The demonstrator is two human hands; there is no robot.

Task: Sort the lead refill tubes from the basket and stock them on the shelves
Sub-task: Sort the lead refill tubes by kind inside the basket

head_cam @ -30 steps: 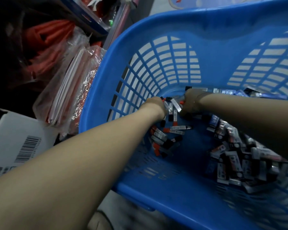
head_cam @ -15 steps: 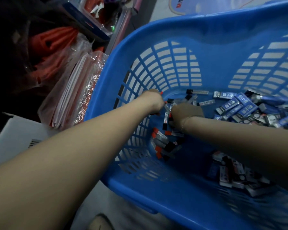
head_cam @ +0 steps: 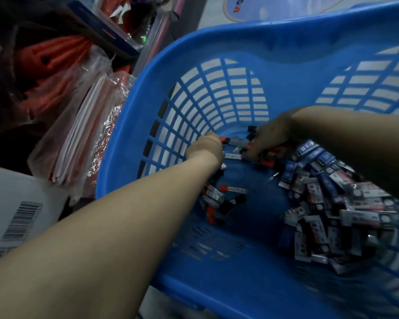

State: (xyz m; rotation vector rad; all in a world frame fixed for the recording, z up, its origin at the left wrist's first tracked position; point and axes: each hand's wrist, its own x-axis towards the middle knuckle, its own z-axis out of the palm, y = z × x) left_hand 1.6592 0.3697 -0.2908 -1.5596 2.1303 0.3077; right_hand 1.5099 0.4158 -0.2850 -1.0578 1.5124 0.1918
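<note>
Blue plastic basket fills most of the head view, its walls a lattice of slots, seen from above w/ both bare arms reaching down inside. The left hand is at the far left corner of the basket floor, fingers curled away from the camera; a red-and-black tube end shows just beside it, but I cannot tell if the hand is closed on it or only touching. The right hand comes in from the right, fingers bent down onto a few loose tubes near the far wall; whether it grips one is hidden by the hand itself and some blur.

The lead refill tubes lie in a small loose group on the basket floor, approx. under the left forearm, w/ red and black caps. A much bigger heap of flat refill packs, grey, black and dark blue, is piled at the right side of the floor, below the right forearm.

Outside the basket, at left: clear plastic bags w/ red and white contents, and a white carton w/ a barcode label.
</note>
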